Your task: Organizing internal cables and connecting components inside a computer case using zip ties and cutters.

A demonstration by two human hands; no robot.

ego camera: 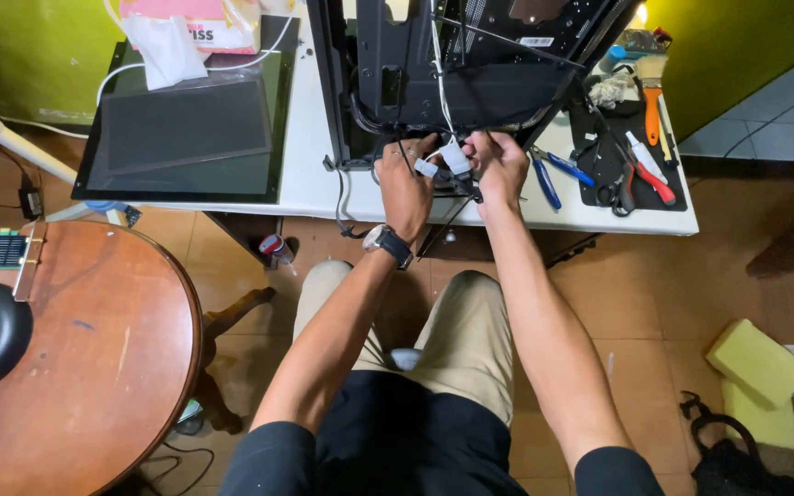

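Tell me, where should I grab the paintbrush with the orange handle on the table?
Probably by the orange handle, coming from the table's front edge. The paintbrush lies flat on the black mat, bristles pointing away and handle end nearest you, so the handle is the long, narrow, free part. Scissors and cutters lie close beside it.

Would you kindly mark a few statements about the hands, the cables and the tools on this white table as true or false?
1. Both hands, left hand and right hand, hold white connectors by the black computer case. True.
2. The wristwatch is on the right wrist. False: it is on the left.
3. Blue-handled pliers lie right of the hands. True.
4. The flat dark screen stands upright. False: it lies flat on the white table.
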